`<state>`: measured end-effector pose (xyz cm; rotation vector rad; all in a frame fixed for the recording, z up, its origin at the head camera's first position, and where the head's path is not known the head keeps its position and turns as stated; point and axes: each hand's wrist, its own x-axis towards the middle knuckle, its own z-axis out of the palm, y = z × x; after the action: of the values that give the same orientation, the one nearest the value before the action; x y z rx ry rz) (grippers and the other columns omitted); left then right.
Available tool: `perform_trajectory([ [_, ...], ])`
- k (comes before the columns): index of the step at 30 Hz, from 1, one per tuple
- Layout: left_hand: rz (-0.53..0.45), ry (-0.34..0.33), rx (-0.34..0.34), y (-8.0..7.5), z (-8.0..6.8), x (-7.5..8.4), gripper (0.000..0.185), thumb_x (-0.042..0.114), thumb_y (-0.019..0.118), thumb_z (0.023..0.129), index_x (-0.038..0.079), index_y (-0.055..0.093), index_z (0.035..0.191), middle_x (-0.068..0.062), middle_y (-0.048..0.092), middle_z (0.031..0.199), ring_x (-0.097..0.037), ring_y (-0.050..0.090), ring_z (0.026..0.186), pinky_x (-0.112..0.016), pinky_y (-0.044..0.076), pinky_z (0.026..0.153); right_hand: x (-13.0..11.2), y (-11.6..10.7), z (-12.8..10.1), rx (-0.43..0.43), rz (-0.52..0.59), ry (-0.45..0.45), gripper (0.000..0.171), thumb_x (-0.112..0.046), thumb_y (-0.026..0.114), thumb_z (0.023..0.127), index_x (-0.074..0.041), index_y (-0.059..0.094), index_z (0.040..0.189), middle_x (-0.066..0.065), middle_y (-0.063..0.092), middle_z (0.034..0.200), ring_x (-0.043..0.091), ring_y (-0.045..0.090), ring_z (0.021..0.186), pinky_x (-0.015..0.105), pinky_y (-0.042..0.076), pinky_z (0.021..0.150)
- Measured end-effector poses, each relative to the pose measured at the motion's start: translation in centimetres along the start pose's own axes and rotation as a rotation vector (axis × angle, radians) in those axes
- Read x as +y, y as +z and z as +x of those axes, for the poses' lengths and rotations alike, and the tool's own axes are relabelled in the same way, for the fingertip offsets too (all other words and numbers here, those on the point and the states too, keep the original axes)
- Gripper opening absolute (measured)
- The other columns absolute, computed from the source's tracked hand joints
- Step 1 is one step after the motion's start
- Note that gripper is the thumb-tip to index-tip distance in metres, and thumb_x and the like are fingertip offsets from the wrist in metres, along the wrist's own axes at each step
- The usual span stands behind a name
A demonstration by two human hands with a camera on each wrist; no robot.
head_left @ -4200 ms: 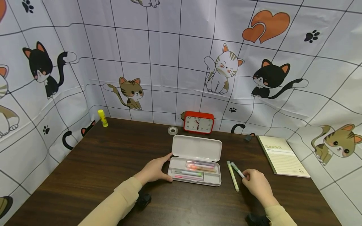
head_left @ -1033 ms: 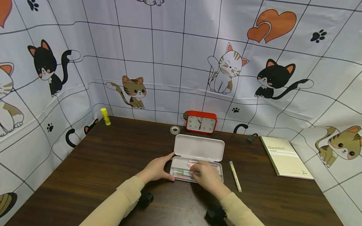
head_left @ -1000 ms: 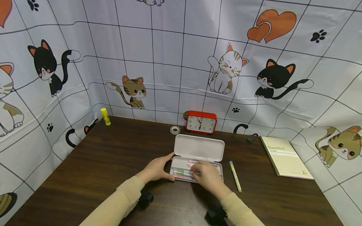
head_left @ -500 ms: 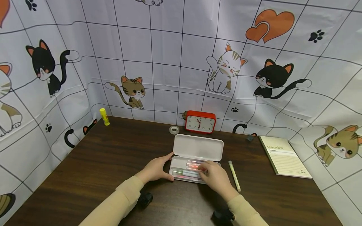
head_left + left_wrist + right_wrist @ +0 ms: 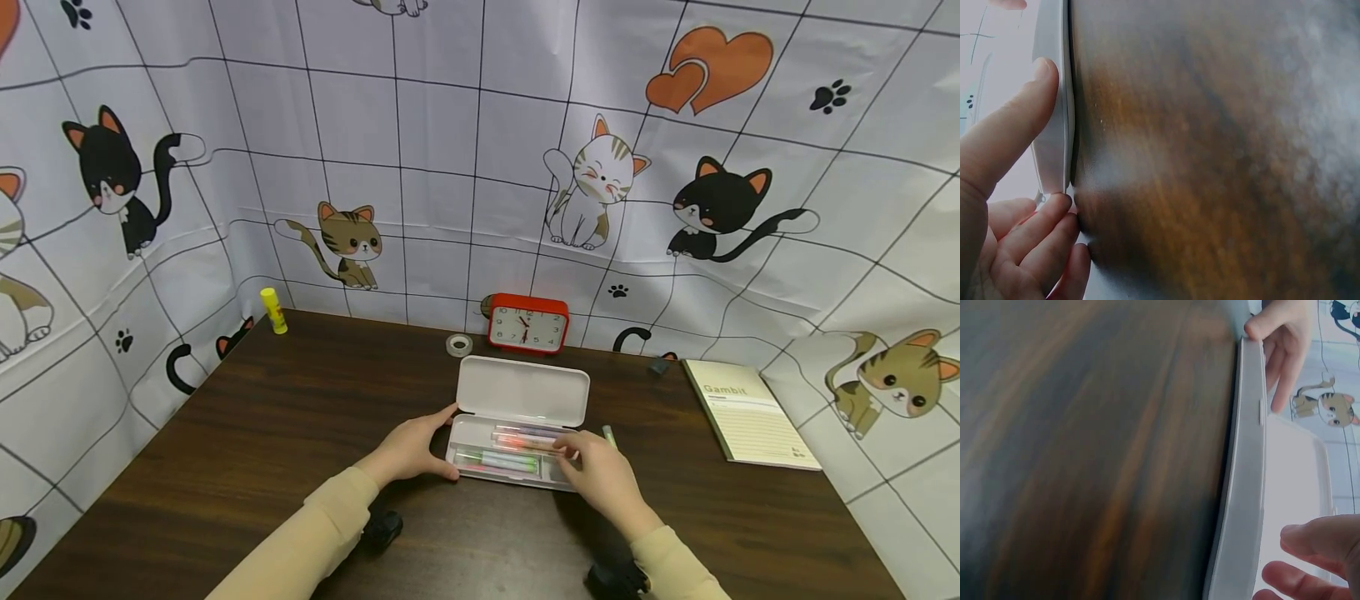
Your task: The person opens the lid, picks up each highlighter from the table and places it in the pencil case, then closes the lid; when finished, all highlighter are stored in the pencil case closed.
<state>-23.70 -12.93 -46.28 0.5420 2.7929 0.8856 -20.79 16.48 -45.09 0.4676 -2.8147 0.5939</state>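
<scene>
the left hand (image 5: pixel 408 451) is bracing the left end of the open pencil case (image 5: pixel 517 429) in front of the red clock (image 5: pixel 527 323), fingers relaxed, while the right hand (image 5: pixel 600 475), fingers loosely curled and seemingly empty, is hovering over its right end, best kept low toward the green pen (image 5: pixel 607 434) just beside it.

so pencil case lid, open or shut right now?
Open. The pencil case has its lid swung back toward the clock, exposing pens in the tray. The left hand touches its left end.

"Gambit" on the notebook (image 5: pixel 750 412)
</scene>
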Motion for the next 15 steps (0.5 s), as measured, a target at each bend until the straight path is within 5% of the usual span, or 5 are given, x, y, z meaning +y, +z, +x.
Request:
perform_trajectory([
  [15,0.010,0.004,0.003,0.0,0.0,-0.1,0.102,0.043,0.084,0.066,0.010,0.033,0.148,-0.011,0.054,0.136,-0.032,0.047,0.127,-0.048,0.038,0.104,3.5,-2.0,-1.5,0.007,-0.020,0.085,0.013,-0.011,0.074,0.079,-0.014,0.072,0.092,-0.006,0.059,0.075,0.010,0.052,0.067,0.029,0.043,0.057],
])
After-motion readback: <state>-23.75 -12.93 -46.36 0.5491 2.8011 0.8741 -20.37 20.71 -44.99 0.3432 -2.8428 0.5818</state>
